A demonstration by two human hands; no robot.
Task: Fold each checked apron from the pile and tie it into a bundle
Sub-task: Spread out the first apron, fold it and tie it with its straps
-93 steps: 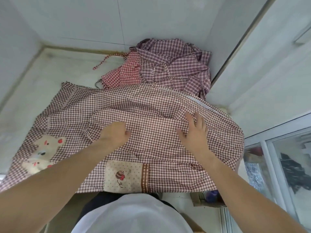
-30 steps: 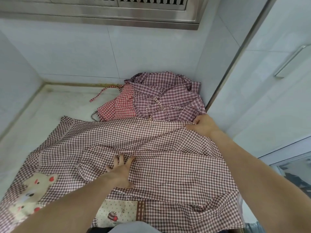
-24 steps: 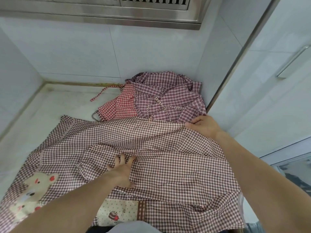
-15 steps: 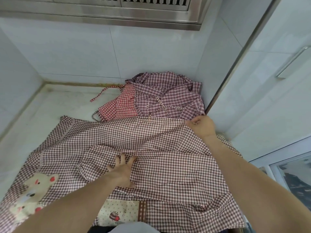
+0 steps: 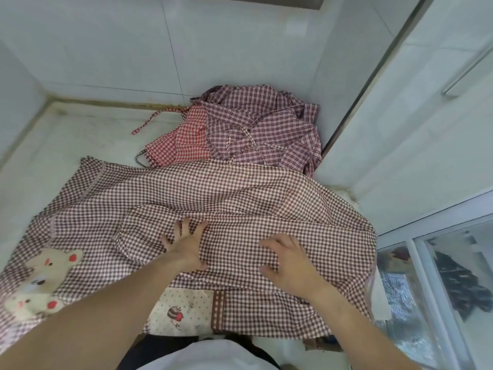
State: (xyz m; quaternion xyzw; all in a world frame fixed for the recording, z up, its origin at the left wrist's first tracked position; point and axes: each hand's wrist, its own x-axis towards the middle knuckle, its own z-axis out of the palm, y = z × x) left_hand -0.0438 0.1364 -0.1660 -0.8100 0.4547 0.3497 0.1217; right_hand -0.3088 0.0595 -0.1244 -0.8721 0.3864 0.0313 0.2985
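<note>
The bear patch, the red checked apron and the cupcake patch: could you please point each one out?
bear patch (image 5: 50,265), head view, bear's face.
red checked apron (image 5: 184,140), head view, middle of its cloth.
cupcake patch (image 5: 181,311), head view, dotted cloth.

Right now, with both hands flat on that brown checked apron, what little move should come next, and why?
Probably sweep the right hand outward toward the apron's right edge. The brown checked apron lies spread on the counter with ridges and wrinkles across its middle, and the left hand presses it flat, so smoothing first should give a neater fold.
</note>
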